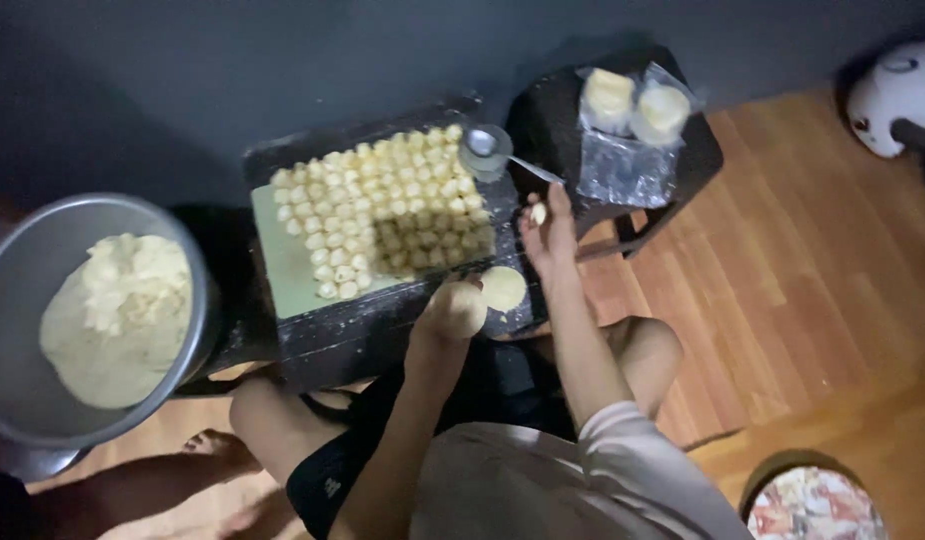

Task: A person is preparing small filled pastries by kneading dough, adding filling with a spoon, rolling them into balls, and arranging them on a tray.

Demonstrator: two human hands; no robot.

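Observation:
My left hand [452, 310] cups a flattened round of pale dough above the near edge of a dark low table [382, 330]. My right hand [548, 232] is raised beside it, pinching a small pale lump of filling [537, 213] in its fingertips. A second flat dough disc [503, 288] lies on the table between the two hands. Many small pale dough balls [382, 210] sit in rows on a light green board [287, 270] just beyond my hands.
A large metal bowl [22, 290] of pale dough [117, 315] stands at the left. A small round container [484, 150] with a spoon [530, 168] rests at the table's far corner. A dark stool [552, 120] holds two plastic-wrapped pale blocks [632, 105]. Wooden floor [812, 260] spreads to the right.

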